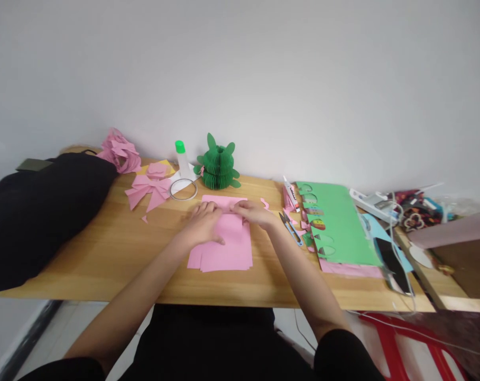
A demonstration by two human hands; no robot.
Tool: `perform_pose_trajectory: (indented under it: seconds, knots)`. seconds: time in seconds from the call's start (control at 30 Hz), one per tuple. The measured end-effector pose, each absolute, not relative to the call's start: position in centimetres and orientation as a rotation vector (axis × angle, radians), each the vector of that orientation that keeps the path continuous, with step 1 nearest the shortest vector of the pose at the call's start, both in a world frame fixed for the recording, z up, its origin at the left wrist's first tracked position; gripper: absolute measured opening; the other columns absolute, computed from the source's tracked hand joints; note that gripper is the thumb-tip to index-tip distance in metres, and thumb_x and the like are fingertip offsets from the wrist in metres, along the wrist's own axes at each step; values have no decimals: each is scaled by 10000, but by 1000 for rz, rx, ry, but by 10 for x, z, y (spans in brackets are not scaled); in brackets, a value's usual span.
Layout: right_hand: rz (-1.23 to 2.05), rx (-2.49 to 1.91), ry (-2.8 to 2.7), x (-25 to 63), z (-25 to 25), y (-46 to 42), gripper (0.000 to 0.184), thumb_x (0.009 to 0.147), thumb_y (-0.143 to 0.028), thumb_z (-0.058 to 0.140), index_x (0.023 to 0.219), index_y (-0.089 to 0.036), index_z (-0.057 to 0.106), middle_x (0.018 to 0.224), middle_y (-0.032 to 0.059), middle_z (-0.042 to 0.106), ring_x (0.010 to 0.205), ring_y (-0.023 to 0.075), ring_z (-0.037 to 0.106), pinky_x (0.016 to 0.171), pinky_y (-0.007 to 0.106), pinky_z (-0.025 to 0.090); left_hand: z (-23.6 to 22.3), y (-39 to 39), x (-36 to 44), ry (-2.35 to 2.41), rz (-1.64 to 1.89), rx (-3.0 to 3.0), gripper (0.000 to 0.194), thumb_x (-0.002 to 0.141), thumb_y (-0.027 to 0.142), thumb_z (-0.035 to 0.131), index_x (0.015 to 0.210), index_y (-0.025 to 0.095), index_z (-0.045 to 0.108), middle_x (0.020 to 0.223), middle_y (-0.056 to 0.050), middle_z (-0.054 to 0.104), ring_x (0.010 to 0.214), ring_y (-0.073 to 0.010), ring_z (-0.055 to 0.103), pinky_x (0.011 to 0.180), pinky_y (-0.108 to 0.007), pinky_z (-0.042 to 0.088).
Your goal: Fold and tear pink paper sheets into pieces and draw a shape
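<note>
Pink paper sheets lie stacked a little unevenly on the desk in front of me, and a smaller folded pink piece rests on top. My left hand presses down over the left side of that piece, fingers laid out and thumb spread away. At its upper right edge, the fingertips of my right hand are drawn together on the paper. The exact fold under the fingers is partly hidden. A small curved pink scrap lies just beyond my right hand.
Behind stand a green paper honeycomb figure and a green-capped glue bottle; a ring and pink bow lie left. A black bag fills the far left. Thread snips, green card and phone lie right.
</note>
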State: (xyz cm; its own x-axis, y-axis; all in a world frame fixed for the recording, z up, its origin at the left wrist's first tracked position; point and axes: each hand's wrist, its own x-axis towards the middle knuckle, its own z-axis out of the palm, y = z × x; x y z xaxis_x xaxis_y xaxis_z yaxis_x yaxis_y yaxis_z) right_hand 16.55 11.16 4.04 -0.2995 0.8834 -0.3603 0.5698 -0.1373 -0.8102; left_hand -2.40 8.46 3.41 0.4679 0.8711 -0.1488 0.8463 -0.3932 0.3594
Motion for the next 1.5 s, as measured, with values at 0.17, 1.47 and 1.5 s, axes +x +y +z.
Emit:
perform_pose_trajectory:
  seconds: [0.17,1.47,1.5]
  knots:
    - [1548,-1510,-1581,181,34,83,569,738,-731,550,839,-175,617,645,24,627,580,141,629,556,260,533,36,70,-22,1444,219,2398,587,607,356,820,1114,197,569,1290,-140,516,1230,-358,431,1015,-467,331]
    - [1134,-1340,-1083,159,-8,7,162,748,-327,581,844,-201,617,802,35,672,721,188,595,686,309,479,16,22,-3,1222,792,1652,204,871,353,474,884,231,637,882,-58,676,941,-273,626,902,-458,482]
    - [1135,-1346,-1086,161,-7,7,157,746,-322,580,833,-198,620,782,30,665,704,184,585,672,303,473,18,23,-5,1206,765,1672,206,867,358,484,874,230,645,889,-57,680,931,-269,626,900,-455,483]
